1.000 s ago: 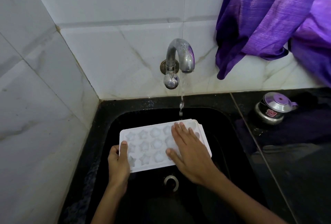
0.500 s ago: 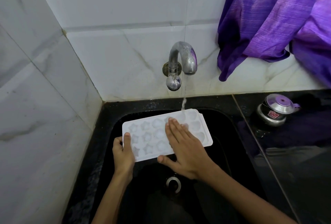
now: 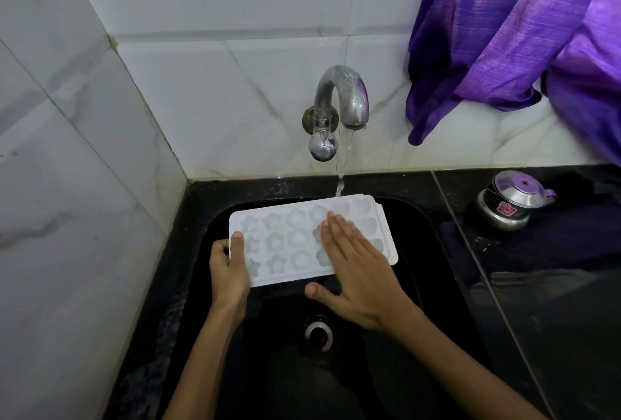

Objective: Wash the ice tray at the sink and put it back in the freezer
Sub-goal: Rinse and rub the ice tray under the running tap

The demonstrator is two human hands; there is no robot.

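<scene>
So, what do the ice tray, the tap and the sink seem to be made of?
The ice tray looks like white plastic, matte and slightly translucent, with moulded star and round cups. The tap appears to be metal, probably chromed, but dull and spotted on the spout, shinier on the knob. The sink looks like black polished stone, perhaps granite: it is speckled and glossy.

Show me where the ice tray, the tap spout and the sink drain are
ice tray (image 3: pixel 285 238): head view, on its moulded top face.
tap spout (image 3: pixel 349 93): head view, on the curved metal bend.
sink drain (image 3: pixel 318 335): head view, on its metal ring.
</scene>
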